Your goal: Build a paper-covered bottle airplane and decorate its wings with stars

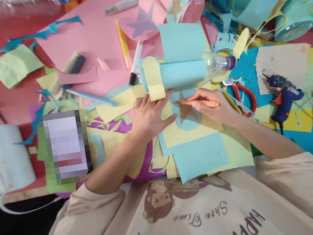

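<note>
1. Blue sheet [201,158] lies nearest you, well on the near side of the bottle [211,64], and shows no star.
2. Your left hand [151,114] rests with fingers spread on papers just on the bottle's near side; your right hand [214,103] has its fingers clamped on an orange pen [209,103].
3. The brown star [186,111], near side of the bottle too, looks mostly coloured; perhaps only touches remain there.
4. The bottle already wears a blue wrap [183,73] and yellow strip [153,79].
5. Beyond the bottle, a purple star [144,22] looks filled in.

blue glue gun [285,102], white device [4,160] — far left, creased green paper [16,65]
</note>
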Motion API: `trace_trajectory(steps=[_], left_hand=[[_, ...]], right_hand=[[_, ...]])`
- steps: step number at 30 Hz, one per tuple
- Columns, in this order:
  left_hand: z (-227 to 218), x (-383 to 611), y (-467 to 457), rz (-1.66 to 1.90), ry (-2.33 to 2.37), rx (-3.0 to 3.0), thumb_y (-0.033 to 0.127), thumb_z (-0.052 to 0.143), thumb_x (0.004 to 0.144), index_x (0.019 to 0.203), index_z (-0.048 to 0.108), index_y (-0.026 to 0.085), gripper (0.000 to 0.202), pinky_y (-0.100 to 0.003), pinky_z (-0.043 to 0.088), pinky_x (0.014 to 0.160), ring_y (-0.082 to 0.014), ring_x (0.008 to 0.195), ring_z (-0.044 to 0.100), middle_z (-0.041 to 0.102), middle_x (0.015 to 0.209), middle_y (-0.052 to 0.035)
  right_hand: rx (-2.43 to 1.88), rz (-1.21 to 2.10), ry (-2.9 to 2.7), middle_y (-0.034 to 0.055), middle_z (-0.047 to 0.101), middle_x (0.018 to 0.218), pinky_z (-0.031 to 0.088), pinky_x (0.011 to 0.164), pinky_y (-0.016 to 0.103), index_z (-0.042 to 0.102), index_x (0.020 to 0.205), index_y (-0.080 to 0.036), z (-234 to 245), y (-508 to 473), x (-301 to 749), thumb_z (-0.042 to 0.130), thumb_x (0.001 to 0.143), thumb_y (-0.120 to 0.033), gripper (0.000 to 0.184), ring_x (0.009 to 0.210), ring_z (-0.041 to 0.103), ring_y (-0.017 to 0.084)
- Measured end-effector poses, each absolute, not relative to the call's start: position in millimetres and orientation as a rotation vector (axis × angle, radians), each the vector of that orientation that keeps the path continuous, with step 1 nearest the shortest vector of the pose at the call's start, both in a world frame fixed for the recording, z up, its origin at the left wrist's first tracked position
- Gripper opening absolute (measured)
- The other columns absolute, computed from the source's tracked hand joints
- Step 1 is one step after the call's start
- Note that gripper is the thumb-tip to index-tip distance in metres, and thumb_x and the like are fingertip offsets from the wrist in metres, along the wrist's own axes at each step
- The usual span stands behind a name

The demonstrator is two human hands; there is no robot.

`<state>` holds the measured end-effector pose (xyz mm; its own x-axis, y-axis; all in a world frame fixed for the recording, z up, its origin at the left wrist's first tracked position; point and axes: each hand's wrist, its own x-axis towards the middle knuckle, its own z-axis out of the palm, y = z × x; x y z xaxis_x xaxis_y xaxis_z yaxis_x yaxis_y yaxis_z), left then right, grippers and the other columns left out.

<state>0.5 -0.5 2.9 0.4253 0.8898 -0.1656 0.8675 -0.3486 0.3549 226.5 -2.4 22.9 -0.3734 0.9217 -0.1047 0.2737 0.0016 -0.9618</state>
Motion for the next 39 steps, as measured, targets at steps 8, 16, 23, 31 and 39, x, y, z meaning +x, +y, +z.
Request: trace_trajectory(steps=[8, 16, 23, 31, 39], left_hand=[[4.8, 0.8, 0.2, 0.084, 1.488, 2.276, 0.047, 0.059, 0.086, 0.146, 0.041, 0.028, 0.066, -0.048, 0.034, 0.099, -0.0356, 0.120, 0.052, 0.061, 0.132, -0.0107], [8.3, 2.5, 0.7, 0.026, 1.497, 2.256, 0.047, 0.060, 0.086, 0.147, 0.039, 0.028, 0.067, -0.048, 0.032, 0.100, -0.0361, 0.122, 0.051, 0.060, 0.134, -0.0105], [7.6, 1.9, 0.7, 0.041, 1.499, 2.285, 0.046, 0.059, 0.086, 0.147, 0.040, 0.028, 0.066, -0.048, 0.034, 0.099, -0.0352, 0.119, 0.052, 0.063, 0.129, -0.0097], [5.3, 0.5, -0.4, 0.068, 1.493, 2.289, 0.048, 0.058, 0.086, 0.147, 0.040, 0.029, 0.066, -0.047, 0.035, 0.099, -0.0349, 0.120, 0.052, 0.063, 0.129, -0.0098], [7.7, 2.4, 0.4, 0.046, 1.504, 2.284, 0.046, 0.060, 0.085, 0.146, 0.041, 0.030, 0.066, -0.047, 0.035, 0.098, -0.0351, 0.120, 0.051, 0.064, 0.129, -0.0090]], right_hand=[[-1.233, 1.329, -1.805, -0.0013, 0.066, 0.069, 0.041, 0.057, 0.023, 0.066, 0.082, -0.017, 25.1, -0.1, 227.3, 0.059, 0.085, -0.031, 0.016, 0.058, 0.053, 0.010], [-1.251, 1.315, -1.781, -0.0028, 0.060, 0.063, 0.039, 0.057, 0.023, 0.063, 0.079, -0.018, 23.6, -0.5, 227.5, 0.058, 0.085, -0.030, 0.015, 0.057, 0.049, 0.010], [-1.272, 1.324, -1.742, -0.0021, 0.058, 0.063, 0.040, 0.059, 0.024, 0.062, 0.080, -0.018, 24.5, -1.3, 227.2, 0.058, 0.087, -0.031, 0.016, 0.060, 0.051, 0.011], [-1.235, 1.287, -1.810, -0.0058, 0.051, 0.055, 0.036, 0.054, 0.023, 0.060, 0.071, -0.018, 22.6, 0.1, 227.7, 0.059, 0.084, -0.029, 0.017, 0.051, 0.040, 0.008], [-1.335, 1.268, -1.732, -0.0032, 0.059, 0.063, 0.040, 0.056, 0.024, 0.060, 0.077, -0.020, 22.2, -2.5, 226.9, 0.057, 0.086, -0.030, 0.014, 0.055, 0.048, 0.010]])
